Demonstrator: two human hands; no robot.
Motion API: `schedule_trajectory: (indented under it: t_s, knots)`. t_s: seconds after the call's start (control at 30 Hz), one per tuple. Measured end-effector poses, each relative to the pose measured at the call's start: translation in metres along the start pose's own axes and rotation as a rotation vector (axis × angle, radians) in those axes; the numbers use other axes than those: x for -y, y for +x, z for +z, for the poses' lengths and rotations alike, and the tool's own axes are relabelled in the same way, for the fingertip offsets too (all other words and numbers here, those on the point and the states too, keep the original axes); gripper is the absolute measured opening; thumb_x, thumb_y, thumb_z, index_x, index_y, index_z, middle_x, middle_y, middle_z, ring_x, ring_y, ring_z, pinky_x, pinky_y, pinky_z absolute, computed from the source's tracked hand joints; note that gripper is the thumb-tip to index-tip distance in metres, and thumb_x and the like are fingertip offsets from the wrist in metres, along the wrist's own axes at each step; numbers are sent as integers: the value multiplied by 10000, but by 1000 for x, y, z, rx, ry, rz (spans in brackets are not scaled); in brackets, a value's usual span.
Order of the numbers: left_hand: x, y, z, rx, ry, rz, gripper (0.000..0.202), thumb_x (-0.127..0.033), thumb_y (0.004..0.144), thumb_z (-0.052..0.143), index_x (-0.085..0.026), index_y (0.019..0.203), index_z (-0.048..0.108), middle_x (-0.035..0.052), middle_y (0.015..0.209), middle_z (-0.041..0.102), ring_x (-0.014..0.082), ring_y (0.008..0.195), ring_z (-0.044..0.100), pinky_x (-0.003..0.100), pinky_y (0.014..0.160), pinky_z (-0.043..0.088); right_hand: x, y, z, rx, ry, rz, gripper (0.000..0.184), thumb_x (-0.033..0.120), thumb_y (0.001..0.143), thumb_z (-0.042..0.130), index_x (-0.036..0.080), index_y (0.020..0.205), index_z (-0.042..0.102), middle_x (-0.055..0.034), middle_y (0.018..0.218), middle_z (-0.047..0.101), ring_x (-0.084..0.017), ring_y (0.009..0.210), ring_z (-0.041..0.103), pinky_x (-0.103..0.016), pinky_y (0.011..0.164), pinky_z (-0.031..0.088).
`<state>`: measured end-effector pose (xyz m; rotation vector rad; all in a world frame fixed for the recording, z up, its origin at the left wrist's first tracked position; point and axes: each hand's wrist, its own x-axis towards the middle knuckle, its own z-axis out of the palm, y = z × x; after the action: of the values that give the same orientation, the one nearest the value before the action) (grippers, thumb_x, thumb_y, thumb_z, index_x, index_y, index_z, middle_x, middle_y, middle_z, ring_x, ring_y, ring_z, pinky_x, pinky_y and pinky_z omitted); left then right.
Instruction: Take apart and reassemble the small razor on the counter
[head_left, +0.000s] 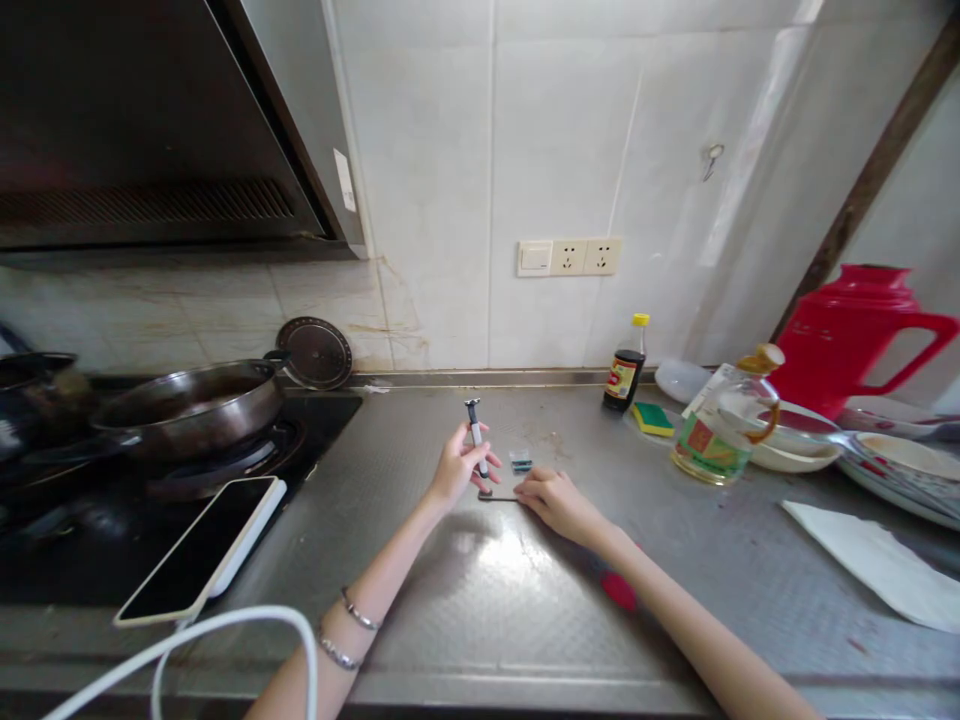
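My left hand (456, 466) is closed around a small syringe-like tube (475, 432), held upright with its tip down on a thin dark flat piece (498, 496) on the steel counter (525, 600). My right hand (555, 500) lies beside it, fingers pressed on the right end of that flat piece. A small greenish chip-like part (520, 461) rests just behind my hands.
A phone (202, 548) with a white cable (225, 640) lies at the stove's edge, by a pan (191, 400). To the right stand a sauce bottle (625, 368), sponge (652, 418), oil bottle (720, 425), bowls (795, 450), red thermos jug (855, 335) and a paper towel (877, 565).
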<state>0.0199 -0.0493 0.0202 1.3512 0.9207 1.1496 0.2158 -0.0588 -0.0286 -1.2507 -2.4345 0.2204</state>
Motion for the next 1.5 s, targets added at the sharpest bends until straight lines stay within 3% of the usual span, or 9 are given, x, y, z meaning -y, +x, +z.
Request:
schedule_trajectory:
  t_s: [0.4, 0.7, 0.93, 1.2, 1.5]
  knots:
    - [1, -2, 2, 21, 8, -16, 419, -370, 739, 565, -190, 1078, 397, 23, 669, 634, 178, 478, 627, 195, 346, 433, -6, 2, 22, -134, 161, -28, 233, 247, 853, 490, 206, 963, 691, -86, 907, 616, -190, 844, 562, -306, 766, 417]
    - [5, 0, 5, 64, 22, -47, 410, -365, 728, 562, -194, 1059, 392, 17, 656, 629, 172, 457, 615, 192, 333, 426, -31, 27, -9, -257, 258, 26, 230, 291, 831, 522, 191, 941, 697, -80, 887, 635, -190, 844, 581, -312, 785, 425]
    - [8, 0, 6, 71, 41, -65, 400, -362, 734, 546, -200, 1061, 384, 10, 662, 620, 166, 452, 612, 186, 328, 421, -55, 50, -8, -165, 222, 3, 411, 253, 681, 663, 199, 1088, 635, -102, 1127, 598, -258, 1086, 497, -435, 963, 299]
    - [12, 0, 9, 91, 76, -79, 398, -356, 734, 550, -192, 1064, 400, 17, 668, 622, 168, 455, 612, 194, 329, 424, -73, 51, 1, -197, 130, 14, 179, 211, 749, 568, 172, 869, 696, -95, 977, 621, -224, 953, 512, -378, 883, 351]
    - [17, -1, 14, 125, 88, -81, 387, -350, 741, 542, -193, 1065, 401, 19, 675, 622, 169, 463, 617, 188, 327, 420, -74, 54, 10, -139, 56, -26, 188, 286, 803, 548, 203, 799, 717, -77, 950, 644, -212, 940, 520, -362, 871, 341]
